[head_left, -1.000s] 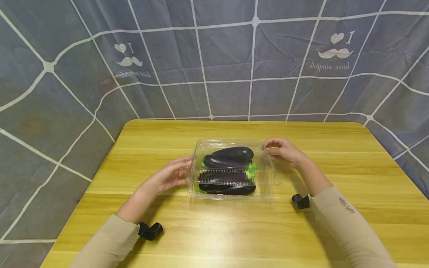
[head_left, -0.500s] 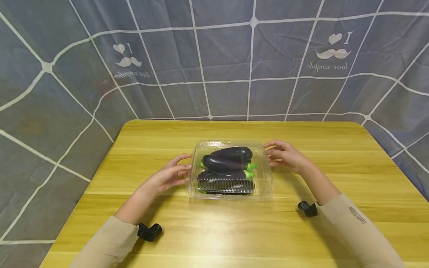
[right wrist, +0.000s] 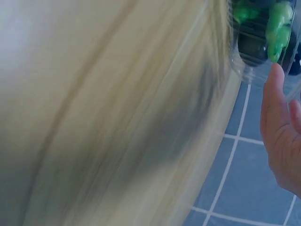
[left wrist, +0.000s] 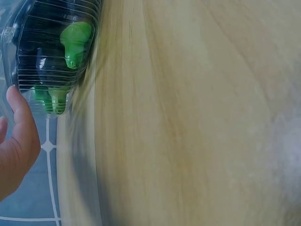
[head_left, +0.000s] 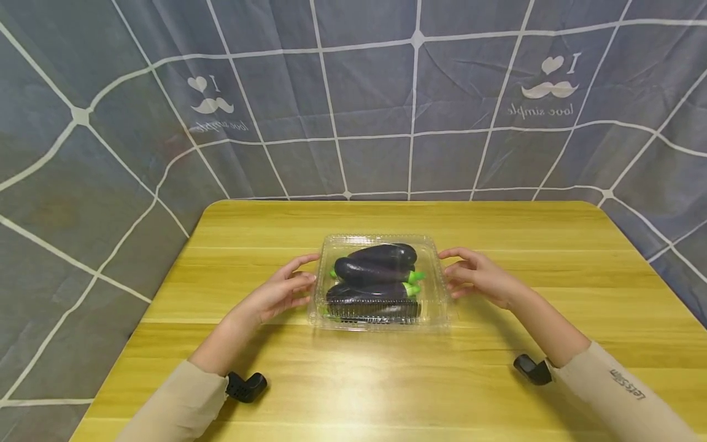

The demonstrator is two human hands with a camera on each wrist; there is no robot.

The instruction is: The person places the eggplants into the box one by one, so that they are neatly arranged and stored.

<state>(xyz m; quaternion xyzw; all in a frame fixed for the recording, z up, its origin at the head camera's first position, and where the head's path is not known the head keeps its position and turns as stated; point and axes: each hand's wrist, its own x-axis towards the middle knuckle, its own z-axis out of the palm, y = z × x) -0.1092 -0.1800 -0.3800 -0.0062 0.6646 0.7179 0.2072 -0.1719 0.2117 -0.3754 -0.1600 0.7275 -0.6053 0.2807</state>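
Observation:
A clear plastic clamshell box (head_left: 436, 294) sits on the table with its ribbed lid down over several dark purple eggplants (head_left: 375, 270) with green stems. My left hand (head_left: 278, 291) is at the box's left side, fingers extended and slightly bent, fingertips right at the wall. On the opposite side, my right hand (head_left: 480, 276) has its loosely bent fingers at the right wall. Through the box wall in the left wrist view, green stem ends (left wrist: 75, 42) show, with the left thumb close by. The right wrist view shows green stems (right wrist: 280, 30) above a right-hand digit.
The wood-grain table (head_left: 375, 380) extends around the box on all sides. A grey curtain (head_left: 375, 104) with white grid lines hangs behind and beside it. Black wrist-worn cameras (head_left: 247, 387) stick out from both sleeves.
The box lid's front ribbed edge has come down toward the near side. My right hand has moved from the far right corner nearer along the right wall; the left hand has hardly moved.

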